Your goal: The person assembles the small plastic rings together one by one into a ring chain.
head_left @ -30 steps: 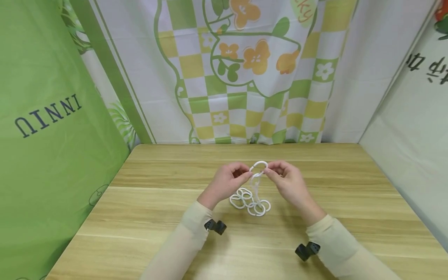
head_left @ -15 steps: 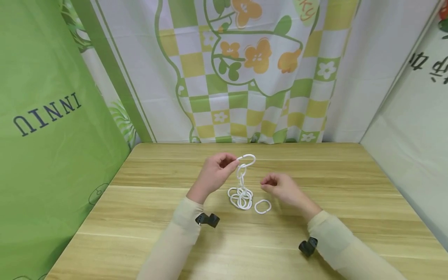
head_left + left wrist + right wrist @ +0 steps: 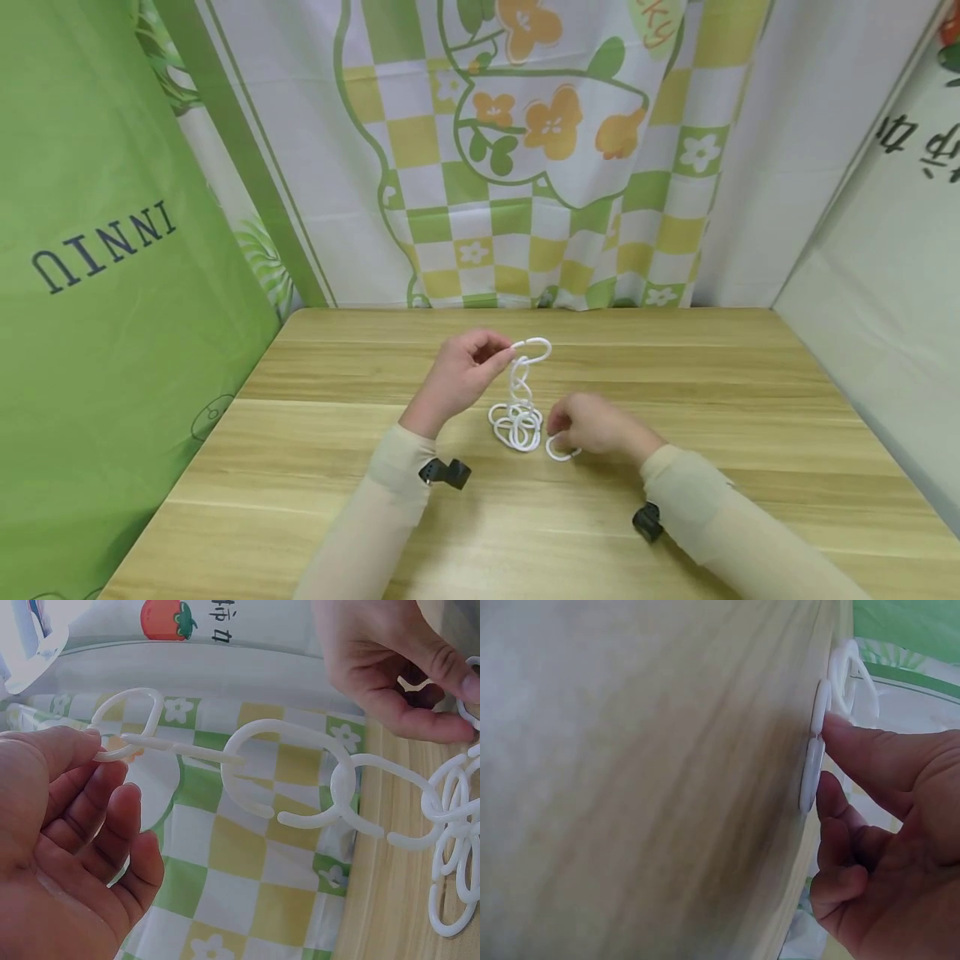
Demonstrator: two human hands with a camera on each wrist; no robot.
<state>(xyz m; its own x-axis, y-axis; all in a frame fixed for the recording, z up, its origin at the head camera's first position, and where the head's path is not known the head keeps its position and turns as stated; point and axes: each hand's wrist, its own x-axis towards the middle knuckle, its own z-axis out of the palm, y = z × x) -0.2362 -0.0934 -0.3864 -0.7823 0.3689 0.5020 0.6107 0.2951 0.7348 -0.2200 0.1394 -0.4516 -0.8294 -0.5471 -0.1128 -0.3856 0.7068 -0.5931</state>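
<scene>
With thumb and forefinger, my left hand point(image 3: 459, 372) pinches the top link of a white plastic chain point(image 3: 547, 354). Several open-gapped oval links point(image 3: 345, 776) hang down from it, and the lower ones lie in a small heap point(image 3: 517, 436) on the table. Right of the heap, one separate white link point(image 3: 553, 453) lies flat on the wood. Thumb and fingertips of my right hand point(image 3: 600, 429) are at this link, curled to its edge; in the right wrist view the thumb touches the link point(image 3: 812, 774). Part of it is hidden under the fingers.
The wooden table point(image 3: 300, 508) reaches back to a checked, flowered curtain point(image 3: 480, 200). A green cloth point(image 3: 112, 350) borders the left side, and a pale printed cloth point(image 3: 885, 275) the right. Each wrist wears a small black camera point(image 3: 445, 472).
The right hand let go of the top link, moved away, then came down to the separate link. The left hand shifted left with the chain, and the lower links gathered into a heap.
</scene>
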